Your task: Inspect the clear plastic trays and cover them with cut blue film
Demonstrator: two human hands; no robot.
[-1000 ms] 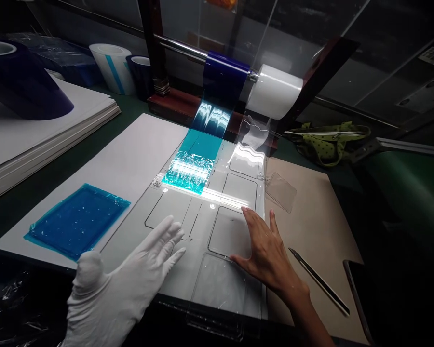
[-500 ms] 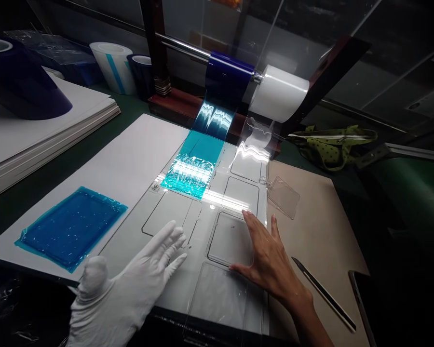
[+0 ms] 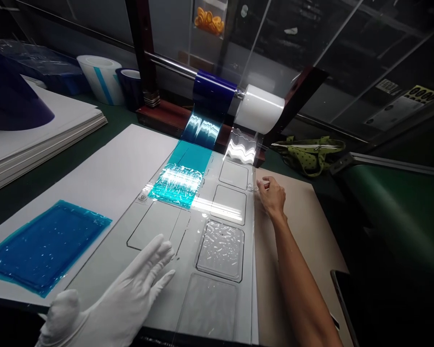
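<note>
My left hand, in a white glove, lies with fingers stretched out over the lower left part of a clear sheet marked with dark outlines; nothing is in it. At the sheet's right edge, my bare right hand has its fingers curled in a pinch. What they hold, if anything, cannot be made out. Beside the gloved hand, a thin clear plate with a wrinkled film on it sits in one outline. A similar clear plate lies nearer me. Blue film stretches over the sheet's upper left.
A blue film roll and a clear film roll hang on a metal rod. A blue film-covered piece lies left on white paper. Brown board, a phone and a green pouch are at right.
My right hand has moved up and right from the lower plate to the sheet's right edge, its fingers now curled. Wrinkled film shows on that plate. My left hand stays outstretched.
</note>
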